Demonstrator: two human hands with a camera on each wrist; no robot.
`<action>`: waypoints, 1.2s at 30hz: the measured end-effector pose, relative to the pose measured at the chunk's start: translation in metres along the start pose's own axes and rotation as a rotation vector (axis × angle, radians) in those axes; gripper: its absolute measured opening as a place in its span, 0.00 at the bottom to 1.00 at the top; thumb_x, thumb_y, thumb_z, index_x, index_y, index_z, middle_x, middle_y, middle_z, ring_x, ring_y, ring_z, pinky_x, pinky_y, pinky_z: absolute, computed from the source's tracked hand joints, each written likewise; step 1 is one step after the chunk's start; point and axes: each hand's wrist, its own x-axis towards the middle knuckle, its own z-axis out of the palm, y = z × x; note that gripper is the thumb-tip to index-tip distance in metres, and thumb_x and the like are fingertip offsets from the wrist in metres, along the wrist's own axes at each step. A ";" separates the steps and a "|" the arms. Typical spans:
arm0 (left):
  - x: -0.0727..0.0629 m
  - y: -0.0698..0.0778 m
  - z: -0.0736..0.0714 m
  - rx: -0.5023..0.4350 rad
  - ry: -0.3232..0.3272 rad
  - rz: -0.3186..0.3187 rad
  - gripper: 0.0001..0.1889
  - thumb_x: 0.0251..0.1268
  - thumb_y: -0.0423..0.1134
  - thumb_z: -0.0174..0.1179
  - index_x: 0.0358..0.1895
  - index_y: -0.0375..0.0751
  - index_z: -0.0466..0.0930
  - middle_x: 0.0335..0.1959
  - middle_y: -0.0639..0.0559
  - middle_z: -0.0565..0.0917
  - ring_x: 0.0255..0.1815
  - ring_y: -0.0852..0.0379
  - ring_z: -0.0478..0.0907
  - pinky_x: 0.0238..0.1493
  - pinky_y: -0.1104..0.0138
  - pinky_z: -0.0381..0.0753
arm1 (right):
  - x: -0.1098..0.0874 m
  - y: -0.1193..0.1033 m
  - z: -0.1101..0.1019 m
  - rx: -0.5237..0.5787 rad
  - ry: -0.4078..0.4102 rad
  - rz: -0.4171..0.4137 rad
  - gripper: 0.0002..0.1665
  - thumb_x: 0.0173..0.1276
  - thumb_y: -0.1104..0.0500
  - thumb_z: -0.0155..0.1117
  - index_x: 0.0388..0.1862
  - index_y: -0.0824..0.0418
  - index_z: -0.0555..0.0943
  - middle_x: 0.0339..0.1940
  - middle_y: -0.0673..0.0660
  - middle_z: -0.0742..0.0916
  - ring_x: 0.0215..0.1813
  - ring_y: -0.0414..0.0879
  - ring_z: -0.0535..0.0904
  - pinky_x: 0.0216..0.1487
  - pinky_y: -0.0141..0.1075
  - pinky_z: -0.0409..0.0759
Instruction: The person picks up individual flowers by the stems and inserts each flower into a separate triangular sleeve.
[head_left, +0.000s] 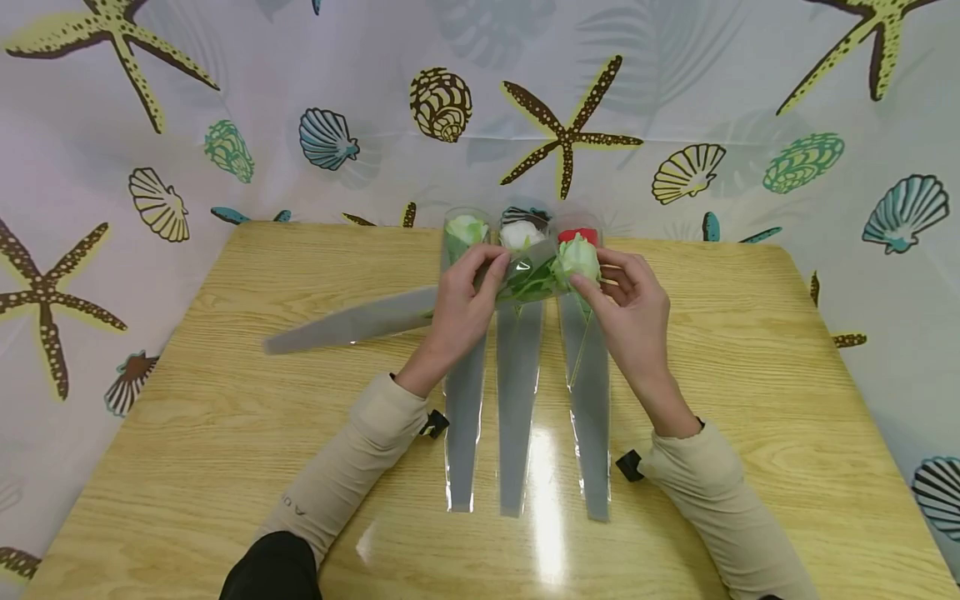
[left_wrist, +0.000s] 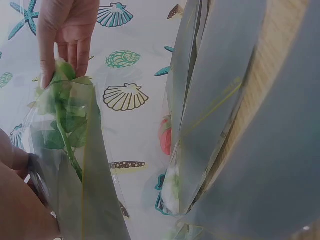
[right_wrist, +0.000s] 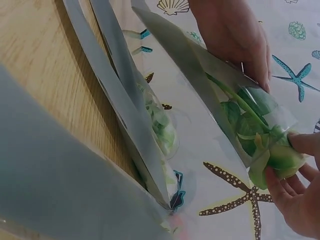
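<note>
My left hand [head_left: 463, 304] pinches the side of a clear-and-grey flower sleeve [head_left: 352, 323], which slants across the others with its narrow end to the left. Inside its wide end is a pale green artificial rose [head_left: 579, 257], with leaves and green stem [right_wrist: 240, 102] showing through the film. The fingers and thumb of my right hand [head_left: 636, 312] hold the rose head, which sits at the sleeve's mouth. Beneath lie three sleeved roses side by side: a pale yellow-green one [head_left: 467, 228], a white one [head_left: 519, 234] and a red one [head_left: 576, 236], partly covered.
The grey tapered ends of the three sleeves [head_left: 519, 425] point toward me on the wooden table [head_left: 750, 350]. A curtain [head_left: 480, 100] printed with shells and starfish hangs behind the table and at both sides. Small black devices [head_left: 630, 465] sit at both wrists.
</note>
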 end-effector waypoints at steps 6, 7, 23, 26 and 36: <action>-0.001 0.000 0.002 0.015 0.036 -0.012 0.13 0.85 0.38 0.53 0.50 0.31 0.84 0.44 0.40 0.86 0.43 0.49 0.81 0.52 0.59 0.81 | -0.002 -0.002 0.003 -0.059 0.026 -0.094 0.21 0.65 0.69 0.77 0.57 0.70 0.85 0.50 0.44 0.84 0.51 0.36 0.86 0.55 0.25 0.84; -0.002 0.000 0.002 0.017 0.040 -0.012 0.13 0.85 0.38 0.53 0.50 0.31 0.84 0.44 0.41 0.86 0.43 0.49 0.82 0.52 0.58 0.82 | -0.003 -0.002 0.004 -0.060 0.028 -0.106 0.21 0.65 0.69 0.77 0.56 0.71 0.85 0.50 0.44 0.84 0.51 0.37 0.86 0.55 0.25 0.84; -0.002 -0.003 0.002 0.028 0.061 -0.045 0.13 0.85 0.38 0.53 0.53 0.31 0.84 0.49 0.40 0.87 0.48 0.48 0.83 0.53 0.59 0.82 | -0.007 0.000 0.009 -0.010 -0.056 -0.105 0.16 0.77 0.65 0.65 0.58 0.73 0.84 0.53 0.51 0.83 0.53 0.40 0.83 0.56 0.24 0.83; -0.001 -0.003 0.001 0.030 0.066 -0.059 0.14 0.85 0.38 0.53 0.52 0.30 0.84 0.49 0.40 0.87 0.49 0.48 0.83 0.53 0.59 0.82 | -0.008 0.001 0.010 -0.002 -0.080 -0.098 0.17 0.79 0.63 0.64 0.59 0.73 0.84 0.54 0.52 0.83 0.54 0.39 0.84 0.56 0.24 0.83; -0.002 -0.004 0.001 0.037 0.065 -0.058 0.13 0.84 0.39 0.54 0.52 0.33 0.84 0.49 0.41 0.86 0.49 0.48 0.83 0.55 0.56 0.82 | -0.012 0.002 0.014 -0.055 -0.175 -0.087 0.16 0.79 0.65 0.62 0.60 0.71 0.84 0.58 0.64 0.84 0.56 0.35 0.83 0.59 0.24 0.81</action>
